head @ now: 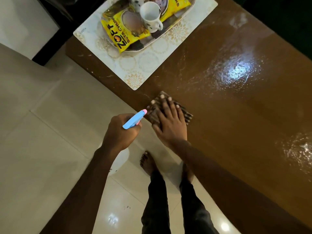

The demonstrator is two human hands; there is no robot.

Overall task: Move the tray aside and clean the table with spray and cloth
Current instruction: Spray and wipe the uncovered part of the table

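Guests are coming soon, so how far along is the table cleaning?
Done: the tray sits on a placemat at the far end of the table, and spray droplets glisten across its top. In hand: the right hand presses flat on the striped cloth at the near edge; the left hand grips the spray bottle. Left: the wet patches look unwiped.

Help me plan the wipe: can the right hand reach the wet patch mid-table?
Probably yes: the right hand rests flat on the cloth at the near edge, and only bare tabletop lies between it and the wet patch.
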